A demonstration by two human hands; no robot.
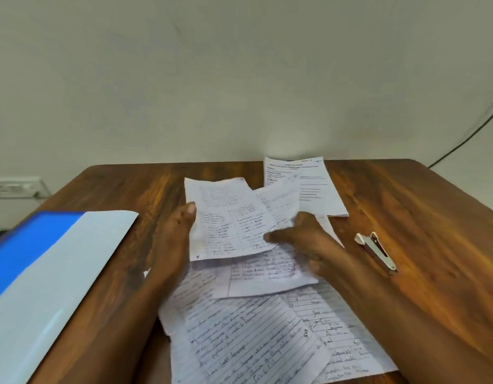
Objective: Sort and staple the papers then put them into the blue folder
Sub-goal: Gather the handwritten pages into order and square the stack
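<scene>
Lying across the frame, a wooden table [406,206], backed by a plain wall. Resting at the left edge, the blue folder [45,273], shut, long axis running from near left to far right, pale flap side facing the middle. Sprawling over the middle and near part of the table, loose papers [248,342], overlapping at odd angles, handwritten lines slanting up toward the far right on the nearest ones. Sitting at the far side, a printed stack [314,187], long axis running near to far, leaning slightly right, apparently already set apart. Being lifted between both hands, one sheet [228,220], long axis roughly near to far, top edge tipping away toward the far left.

Gripping that sheet's left edge, the left hand [170,242], thumb lying on top. Pinching its near right corner, the right hand [298,239], thumb pointing left across the page; fingers underneath hidden.

Lying to the right, well apart from the papers, a stapler [377,252], untouched, long axis running from far left to near right, pale end facing far left.

Judging this as sorting, early in the task: nothing visibly stapled, nothing in the folder. Doing it well probably meaning reading the heading before placing, matching printed with printed and handwritten with handwritten, squaring each pile's edges and keeping tops pointing the same way, so stapling at one corner is catching every page.
</scene>
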